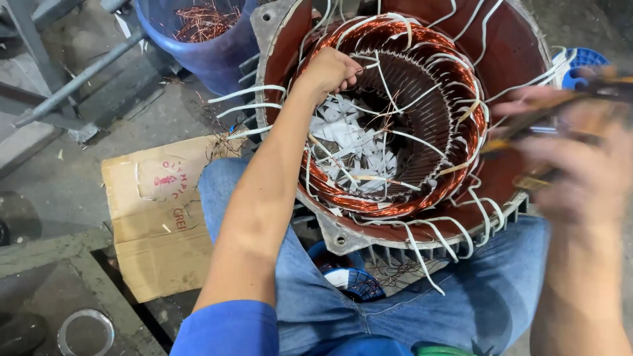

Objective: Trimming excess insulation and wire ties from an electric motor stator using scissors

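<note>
Right hand [583,168] nearest, blurred — closed around a tool [527,128], type unclear. Left hand [330,72] pinches white wire [369,64] at the copper winding [395,198] — stator housing [521,46] sits under both hands.

The grey concrete floor [79,171] carries the things; a flattened cardboard sheet [158,217] lies on it; a blue bucket [211,46] of copper wire scraps stands beyond; grey metal frame bars [72,79] rest at left; a metal ring [86,331] lies near the bottom corner.
</note>
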